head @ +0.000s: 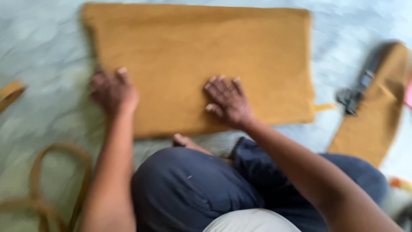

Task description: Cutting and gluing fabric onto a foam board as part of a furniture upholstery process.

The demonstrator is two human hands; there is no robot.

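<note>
A large mustard-yellow piece of cloth lies flat on the pale floor, folded into a rectangle. My left hand rests at the cloth's lower left edge, fingers curled loosely on the fabric. My right hand lies flat on the cloth near its lower middle, fingers spread. Neither hand holds anything. My knees in dark blue trousers sit just below the cloth. The picture is blurred.
Another mustard cloth strip lies at the right with dark scissors on its upper end. Looped mustard straps lie at the lower left. A further strap end shows at the left edge. Something pink sits at the right edge.
</note>
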